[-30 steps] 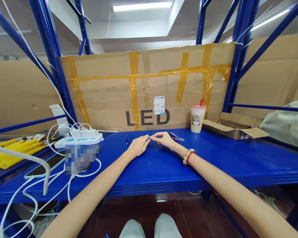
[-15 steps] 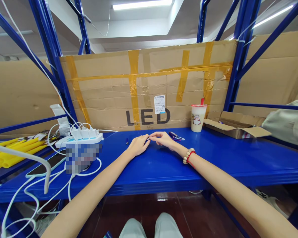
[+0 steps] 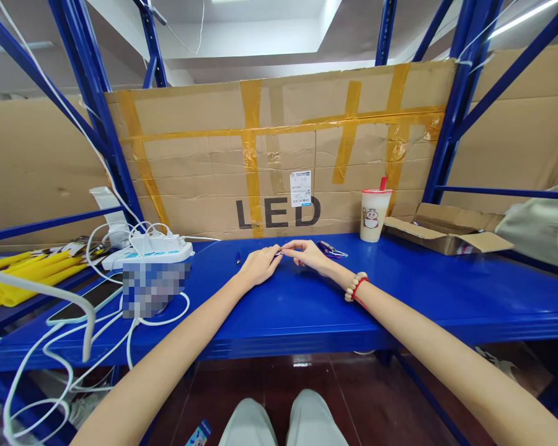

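Observation:
Both my hands rest on the blue shelf top (image 3: pixel 400 297), fingertips meeting at the middle. My left hand (image 3: pixel 259 265) and my right hand (image 3: pixel 309 254) pinch a small thin metallic object (image 3: pixel 278 253) between them; it is too small to name. A bead bracelet with a red cord (image 3: pixel 356 287) sits on my right wrist. A small dark blue piece (image 3: pixel 238 256) lies just left of my left hand. A purple-handled small tool (image 3: pixel 331 249) lies just behind my right hand.
A cup with a red straw (image 3: pixel 372 215) and an open cardboard box (image 3: pixel 446 228) stand at the back right. A white power strip (image 3: pixel 149 251) with cables, a phone (image 3: pixel 86 301) and yellow tubes (image 3: pixel 23 279) are at the left. A taped "LED" cardboard sheet (image 3: pixel 279 148) backs the shelf.
My hands keep the same pinch; the view has tipped slightly downward, so everything sits a little higher in the picture.

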{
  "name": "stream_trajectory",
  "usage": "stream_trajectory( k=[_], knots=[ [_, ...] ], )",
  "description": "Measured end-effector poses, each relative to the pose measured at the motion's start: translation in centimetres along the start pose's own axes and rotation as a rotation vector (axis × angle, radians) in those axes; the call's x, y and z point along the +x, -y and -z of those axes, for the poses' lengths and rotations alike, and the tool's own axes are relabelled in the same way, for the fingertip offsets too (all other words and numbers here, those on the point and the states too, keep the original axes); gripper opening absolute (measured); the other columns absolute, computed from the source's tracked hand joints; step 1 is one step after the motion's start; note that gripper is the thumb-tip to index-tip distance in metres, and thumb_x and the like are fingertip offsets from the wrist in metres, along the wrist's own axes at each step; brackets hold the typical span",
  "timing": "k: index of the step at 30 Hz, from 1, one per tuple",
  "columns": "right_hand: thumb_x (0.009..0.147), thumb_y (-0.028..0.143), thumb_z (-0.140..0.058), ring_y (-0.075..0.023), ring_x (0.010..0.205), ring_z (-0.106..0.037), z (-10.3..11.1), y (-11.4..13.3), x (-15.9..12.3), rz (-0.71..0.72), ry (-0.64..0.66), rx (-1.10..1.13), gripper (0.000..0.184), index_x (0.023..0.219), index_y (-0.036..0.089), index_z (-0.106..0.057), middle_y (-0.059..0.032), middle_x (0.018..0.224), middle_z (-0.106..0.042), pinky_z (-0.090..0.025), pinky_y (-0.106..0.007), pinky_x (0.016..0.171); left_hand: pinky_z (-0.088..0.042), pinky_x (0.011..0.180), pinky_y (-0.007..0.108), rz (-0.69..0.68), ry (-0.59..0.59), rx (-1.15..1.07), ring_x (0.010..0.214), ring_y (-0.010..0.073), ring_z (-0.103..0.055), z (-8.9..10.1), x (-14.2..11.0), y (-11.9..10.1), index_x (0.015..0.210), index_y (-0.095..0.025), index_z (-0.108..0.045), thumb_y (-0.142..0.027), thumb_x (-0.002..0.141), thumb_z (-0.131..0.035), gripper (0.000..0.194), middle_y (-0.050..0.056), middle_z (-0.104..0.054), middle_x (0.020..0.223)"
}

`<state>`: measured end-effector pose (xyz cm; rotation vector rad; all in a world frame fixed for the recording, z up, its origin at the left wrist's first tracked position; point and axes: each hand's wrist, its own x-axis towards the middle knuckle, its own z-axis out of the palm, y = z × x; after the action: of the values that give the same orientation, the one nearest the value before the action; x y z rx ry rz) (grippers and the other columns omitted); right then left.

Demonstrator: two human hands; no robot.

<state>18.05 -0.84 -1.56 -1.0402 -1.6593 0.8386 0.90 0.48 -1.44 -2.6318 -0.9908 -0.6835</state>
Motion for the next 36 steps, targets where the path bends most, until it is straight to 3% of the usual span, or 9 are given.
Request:
stream_trajectory(
  k=[12, 20, 26, 36],
  knots=[
    [0.064, 0.043, -0.064, -0.0044, 0.043, -0.043, 0.18, -0.39, 0.03, 0.005, -0.028, -0.041, 0.039, 0.089, 0.014, -0.066, -0.0019, 0.066, -0.059, -0.031, -0.016, 0.035, -0.045, 0.074, 0.03, 0.01, -0.002, 0.039, 0.086, 0.0193, -0.059, -0.19, 0.09, 0.28, 0.096, -0.019, -0.048, -0.034, 0.09, -0.025, 0.028, 0.006, -0.062, 0.095],
    [0.067, 0.029, -0.062, -0.0042, 0.043, -0.044, 0.29, -0.39, 0.1, 0.0, -0.071, -0.093, 0.03, 0.093, 0.013, -0.065, -0.0034, 0.068, -0.062, -0.032, -0.015, 0.035, -0.045, 0.073, 0.029, 0.049, 0.058, 0.031, 0.085, 0.0186, -0.059, 0.14, 0.03, 0.31, 0.097, -0.02, -0.047, -0.035, 0.09, -0.025, 0.028, 0.004, -0.063, 0.094],
    [0.065, 0.015, -0.059, -0.0028, 0.044, -0.047, 0.23, -0.29, 0.06, -0.009, -0.062, -0.123, 0.03, 0.095, 0.012, -0.064, -0.0068, 0.087, -0.065, -0.033, -0.015, 0.036, -0.045, 0.074, 0.03, 0.015, 0.047, 0.028, 0.086, 0.0188, -0.059, 0.02, 0.01, 0.41, 0.097, -0.02, -0.047, -0.034, 0.09, -0.025, 0.028, 0.005, -0.062, 0.095],
    [0.067, 0.043, -0.061, -0.0055, 0.042, -0.045, 0.37, -0.69, 0.26, 0.048, -0.102, -0.142, 0.036, 0.086, 0.012, -0.068, -0.0044, 0.067, -0.064, -0.033, -0.019, 0.038, -0.045, 0.071, 0.029, 0.016, 0.039, 0.044, 0.082, 0.0187, -0.059, 0.2, -0.11, 0.31, 0.094, -0.021, -0.048, -0.034, 0.089, -0.027, 0.026, 0.004, -0.062, 0.087]
  ],
)
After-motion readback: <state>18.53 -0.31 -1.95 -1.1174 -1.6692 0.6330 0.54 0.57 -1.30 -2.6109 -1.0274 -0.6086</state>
